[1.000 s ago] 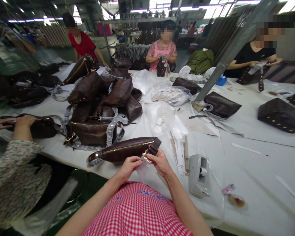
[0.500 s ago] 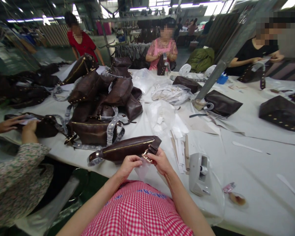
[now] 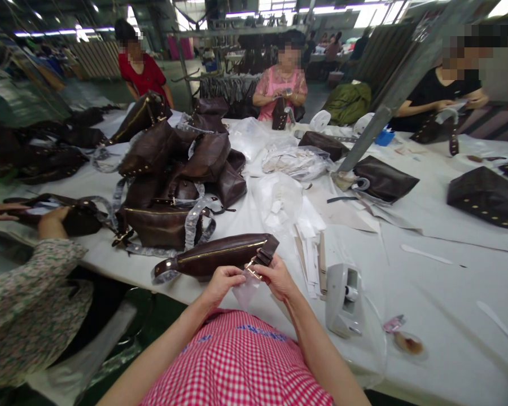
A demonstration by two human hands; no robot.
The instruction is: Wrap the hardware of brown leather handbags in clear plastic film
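Note:
A dark brown leather bag with a gold zipper lies on the table right in front of me. At its right end is a strap tab with a gold buckle, which my right hand grips between thumb and fingers. My left hand pinches a small piece of thin clear plastic just below the buckle. The plastic hangs down between both hands. A plastic-wrapped strap end curls at the bag's left end.
Brown bags are heaped behind and left. A tape dispenser and paper strips lie to the right. A slanted metal post rises from the table. At left, a co-worker's hands handle another bag; other people work across the table.
My hands stay nearly still at the buckle; the plastic shifts slightly. The co-worker's left hand at the left has drawn back a little along the bag.

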